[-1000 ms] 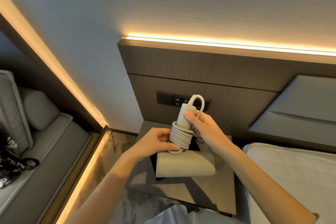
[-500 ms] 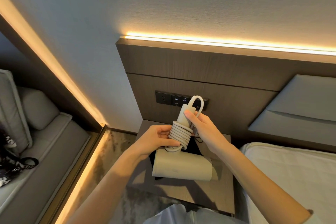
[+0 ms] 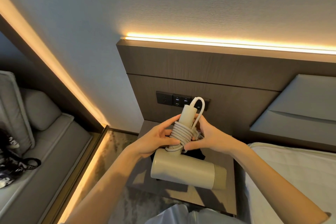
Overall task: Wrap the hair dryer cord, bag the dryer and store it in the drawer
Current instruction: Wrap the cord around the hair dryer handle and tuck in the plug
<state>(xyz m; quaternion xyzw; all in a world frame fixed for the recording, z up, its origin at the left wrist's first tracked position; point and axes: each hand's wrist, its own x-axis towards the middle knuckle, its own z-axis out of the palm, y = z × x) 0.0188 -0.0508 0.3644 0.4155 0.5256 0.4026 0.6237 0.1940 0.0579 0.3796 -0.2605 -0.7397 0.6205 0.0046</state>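
While 2 hands point(image 3: 181, 138) hide nightstand point(image 3: 209, 198), black item point(image 3: 195, 154) possibly bag

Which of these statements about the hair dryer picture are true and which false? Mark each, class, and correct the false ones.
1. The cord is coiled round the hair dryer handle. True.
2. The left hand lies flat on the bed. False: it grips the coiled handle.
3. The right hand holds the coils from the other side. True.
4. The dryer is already inside a bag. False: it is bare, held above the nightstand.
5. A socket panel sits on the wooden wall panel behind. True.
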